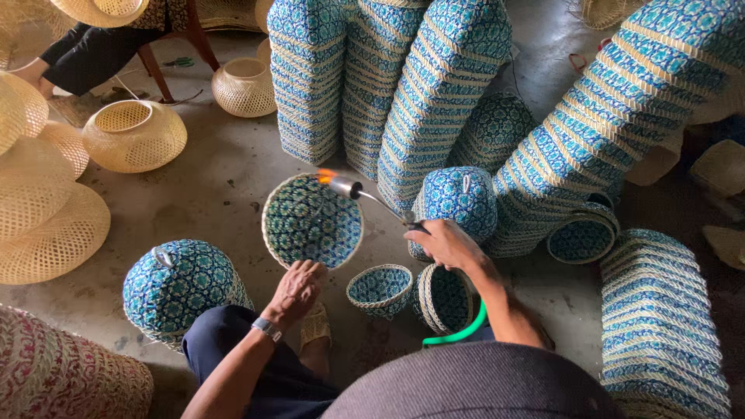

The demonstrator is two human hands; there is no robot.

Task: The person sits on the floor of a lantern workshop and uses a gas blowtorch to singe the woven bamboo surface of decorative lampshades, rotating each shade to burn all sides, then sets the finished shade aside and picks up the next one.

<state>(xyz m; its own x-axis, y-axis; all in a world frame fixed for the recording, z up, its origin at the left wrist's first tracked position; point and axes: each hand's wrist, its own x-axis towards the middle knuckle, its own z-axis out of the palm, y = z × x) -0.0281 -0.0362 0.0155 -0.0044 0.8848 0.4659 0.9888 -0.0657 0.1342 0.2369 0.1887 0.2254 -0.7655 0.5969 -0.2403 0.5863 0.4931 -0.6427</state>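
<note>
Stacks of blue-patterned woven baskets point(458, 85) take up the upper middle and right of my view, nested in tall leaning columns on the concrete floor point(217, 178). A further column point(660, 318) lies on its side at lower right. At left I note pale natural woven shades point(46, 209) piled together, with one round open-weave basket point(133, 133) apart from them. A seated person's dark trousers point(85, 50) show at upper left. A domed blue basket with a metal loop point(180, 285) stands just beside my left knee; a second domed one point(458, 198) stands ahead of my right hand.

The round blue basket point(312, 221) is held up on edge at centre, its open mouth facing me. My left hand point(296, 291) grips its lower rim, fingers curled closed on the weave. My right hand point(444, 242) is clamped around the handle of a gas torch point(365, 194), whose flame touches the basket's upper rim. A green hose point(458, 334) loops beside my right forearm. Two small blue bowls point(380, 287) sit between my hands on the floor.
</note>
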